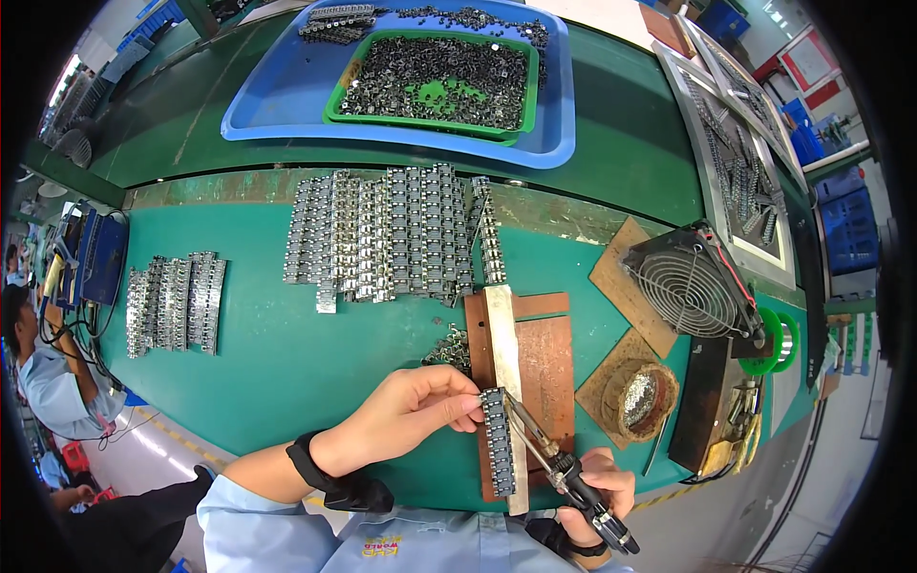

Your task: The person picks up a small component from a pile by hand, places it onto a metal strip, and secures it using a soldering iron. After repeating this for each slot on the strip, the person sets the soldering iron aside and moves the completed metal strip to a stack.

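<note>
A narrow strip of small dark circuit boards (498, 444) lies along a pale metal bar (519, 468) on a reddish-brown board (544, 358). My left hand (411, 413) is closed, thumb and forefinger pinched at the strip's upper left end. Whether a smaller part is also between the fingertips cannot be seen. A soldering iron (573, 477) with a black handle is gripped in my right hand (604, 482). Its metal tip slants up and left to the strip's upper end, close to my left fingertips. Loose small metal parts (451, 349) are heaped just beyond my left hand.
Rows of similar strips (392, 234) lie farther back, with a smaller group (175, 304) at left. A blue tray (277, 95) holds a green tray (334, 107) of tiny parts. Rightward are a fan (683, 277), round solder pot (673, 387) and green wire spool (762, 355).
</note>
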Motion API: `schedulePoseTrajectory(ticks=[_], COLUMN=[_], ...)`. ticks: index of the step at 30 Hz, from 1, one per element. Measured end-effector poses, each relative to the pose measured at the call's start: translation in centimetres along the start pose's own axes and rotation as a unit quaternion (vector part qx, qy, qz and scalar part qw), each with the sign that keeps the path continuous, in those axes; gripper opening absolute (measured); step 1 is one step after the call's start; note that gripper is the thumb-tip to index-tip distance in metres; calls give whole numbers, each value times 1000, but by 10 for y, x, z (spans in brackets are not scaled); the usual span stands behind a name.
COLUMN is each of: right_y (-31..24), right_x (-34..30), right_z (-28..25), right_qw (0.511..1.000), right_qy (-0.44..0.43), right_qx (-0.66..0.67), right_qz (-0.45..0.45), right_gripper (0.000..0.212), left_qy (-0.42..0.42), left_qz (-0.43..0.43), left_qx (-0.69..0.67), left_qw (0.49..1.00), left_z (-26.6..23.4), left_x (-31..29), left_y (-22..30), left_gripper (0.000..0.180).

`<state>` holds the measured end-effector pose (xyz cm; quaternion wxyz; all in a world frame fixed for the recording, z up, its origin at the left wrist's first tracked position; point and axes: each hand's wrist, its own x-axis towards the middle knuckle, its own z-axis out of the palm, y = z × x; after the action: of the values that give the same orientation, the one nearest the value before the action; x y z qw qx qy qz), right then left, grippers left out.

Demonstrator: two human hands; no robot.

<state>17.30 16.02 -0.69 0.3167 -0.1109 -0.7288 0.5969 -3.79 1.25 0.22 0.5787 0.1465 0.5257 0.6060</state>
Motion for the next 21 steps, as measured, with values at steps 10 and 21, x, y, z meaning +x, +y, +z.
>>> schedulePoseTrajectory(ticks=[10,21], right_y=[-5,-17], right_x=[11,21], right_z=[1,4], right_qw=[999,997], right_qy=[-43,-65], right_qx=[-26,-50], right_qz=[-17,8], right_gripper=[43,41], left_qy=[-7,-17], left_qz=[-4,-7], left_qx=[-2,-21], left_qw=[1000,1000], left_z=[-1,-3], left_x=[1,1], left_y=[0,-1], left_gripper=[15,18])
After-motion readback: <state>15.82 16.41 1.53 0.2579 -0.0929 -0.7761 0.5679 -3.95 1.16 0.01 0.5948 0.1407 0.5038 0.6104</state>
